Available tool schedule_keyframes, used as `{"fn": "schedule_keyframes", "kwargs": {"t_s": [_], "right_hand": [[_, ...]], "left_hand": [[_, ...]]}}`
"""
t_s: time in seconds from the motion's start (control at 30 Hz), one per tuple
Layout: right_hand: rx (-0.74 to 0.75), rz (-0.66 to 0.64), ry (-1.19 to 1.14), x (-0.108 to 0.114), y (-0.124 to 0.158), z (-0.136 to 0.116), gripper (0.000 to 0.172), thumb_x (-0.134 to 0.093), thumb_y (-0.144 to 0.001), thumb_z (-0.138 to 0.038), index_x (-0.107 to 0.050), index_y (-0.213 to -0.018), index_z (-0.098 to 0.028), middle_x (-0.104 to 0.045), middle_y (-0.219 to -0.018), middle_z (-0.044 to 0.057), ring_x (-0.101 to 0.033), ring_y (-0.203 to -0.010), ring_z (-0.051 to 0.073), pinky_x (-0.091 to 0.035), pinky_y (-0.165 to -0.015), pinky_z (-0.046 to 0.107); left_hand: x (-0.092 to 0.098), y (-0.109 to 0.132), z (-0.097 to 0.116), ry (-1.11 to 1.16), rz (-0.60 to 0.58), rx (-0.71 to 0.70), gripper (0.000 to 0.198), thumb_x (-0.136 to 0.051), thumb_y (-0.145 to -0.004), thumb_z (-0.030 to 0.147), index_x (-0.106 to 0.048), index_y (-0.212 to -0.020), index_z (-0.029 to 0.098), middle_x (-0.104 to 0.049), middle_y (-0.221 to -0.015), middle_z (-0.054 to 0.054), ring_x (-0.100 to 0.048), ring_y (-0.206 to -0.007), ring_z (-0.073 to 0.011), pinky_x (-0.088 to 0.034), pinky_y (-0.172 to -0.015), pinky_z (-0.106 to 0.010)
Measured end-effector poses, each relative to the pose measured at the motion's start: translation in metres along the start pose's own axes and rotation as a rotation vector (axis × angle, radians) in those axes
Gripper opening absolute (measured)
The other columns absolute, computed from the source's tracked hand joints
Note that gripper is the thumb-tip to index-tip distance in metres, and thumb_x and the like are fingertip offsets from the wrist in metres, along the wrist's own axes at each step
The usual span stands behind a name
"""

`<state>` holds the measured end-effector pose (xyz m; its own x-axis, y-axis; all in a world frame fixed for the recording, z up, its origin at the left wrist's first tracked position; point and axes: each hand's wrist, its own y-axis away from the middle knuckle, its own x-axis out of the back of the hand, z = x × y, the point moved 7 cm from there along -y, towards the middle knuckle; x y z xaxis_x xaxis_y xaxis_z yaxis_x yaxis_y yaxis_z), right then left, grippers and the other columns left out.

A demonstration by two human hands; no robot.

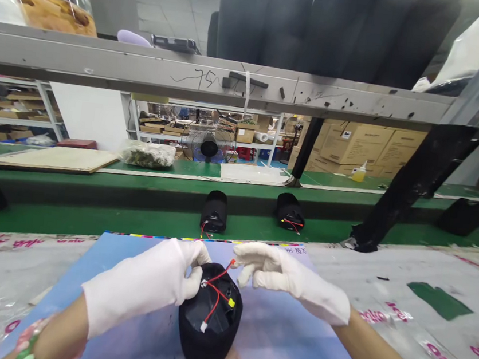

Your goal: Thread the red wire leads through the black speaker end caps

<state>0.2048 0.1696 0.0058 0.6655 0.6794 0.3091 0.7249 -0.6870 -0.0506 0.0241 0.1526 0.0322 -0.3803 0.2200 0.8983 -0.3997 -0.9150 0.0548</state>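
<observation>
A black fabric-covered speaker housing (206,343) stands on the blue printed sheet, its open end tilted toward me. Out of that end come red wires (215,289) tipped with a red, a yellow and a white connector (204,326). My left hand (181,271), in a white glove, pinches the housing's upper left rim between thumb and fingers. Beside the upper right rim is my gloved right hand (270,269), its fingers apart and nothing visibly held. Its fingertips hover close to the red connector (233,262); whether they touch it is unclear.
On the green conveyor (247,226) behind sit two similar black housings, one a black cylinder (214,211) with wires. A black-wrapped post (411,187) slants at the right, and a metal shelf beam (148,68) crosses above. A green scrap (439,300) lies on the plastic-covered table.
</observation>
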Motion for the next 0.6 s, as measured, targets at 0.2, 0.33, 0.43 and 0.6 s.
{"fn": "schedule_keyframes", "kwargs": {"t_s": [0.2, 0.33, 0.43, 0.6], "right_hand": [[0.028, 0.158, -0.046, -0.029, 0.025, 0.021, 0.093, -0.085, -0.067, -0.045, -0.036, -0.146, -0.035, -0.046, -0.145, 0.006, -0.046, -0.128, 0.028, -0.034, -0.110, 0.047], [0.052, 0.036, -0.299, -0.068, 0.012, 0.025, 0.135, -0.093, -0.054, -0.040, -0.003, -0.155, -0.034, -0.038, -0.153, 0.007, -0.036, -0.142, 0.028, -0.026, -0.117, 0.047], [0.038, 0.095, -0.307, -0.077, -0.005, 0.028, 0.139, -0.094, -0.053, -0.035, -0.001, -0.155, -0.030, -0.043, -0.151, 0.011, -0.039, -0.141, 0.029, -0.027, -0.117, 0.050], [0.126, 0.322, -0.141, -0.076, -0.084, 0.020, 0.124, -0.093, -0.054, -0.033, -0.019, -0.153, -0.031, -0.059, -0.137, 0.006, -0.058, -0.124, 0.026, -0.044, -0.108, 0.045]], "left_hand": [[0.003, 0.005, 0.021, -0.143, 0.139, -0.067, 0.037, -0.043, -0.080, 0.012, -0.056, -0.111, 0.028, -0.065, -0.081, 0.002, -0.059, -0.069, -0.0179, -0.041, -0.063, -0.028], [0.008, 0.008, 0.030, -0.160, 0.188, -0.128, 0.042, -0.048, -0.081, 0.012, -0.056, -0.118, 0.030, -0.067, -0.098, -0.002, -0.066, -0.086, -0.0220, -0.048, -0.075, -0.033], [0.028, 0.018, 0.015, 0.020, 0.260, -0.102, 0.039, -0.055, -0.083, 0.022, -0.057, -0.119, 0.037, -0.070, -0.105, 0.001, -0.068, -0.092, -0.0213, -0.052, -0.081, -0.033], [0.099, 0.071, -0.037, 0.539, 1.002, -0.052, 0.024, -0.076, -0.073, 0.036, -0.070, -0.095, 0.029, -0.075, -0.095, 0.003, -0.071, -0.083, -0.0174, -0.057, -0.075, -0.022]]}}
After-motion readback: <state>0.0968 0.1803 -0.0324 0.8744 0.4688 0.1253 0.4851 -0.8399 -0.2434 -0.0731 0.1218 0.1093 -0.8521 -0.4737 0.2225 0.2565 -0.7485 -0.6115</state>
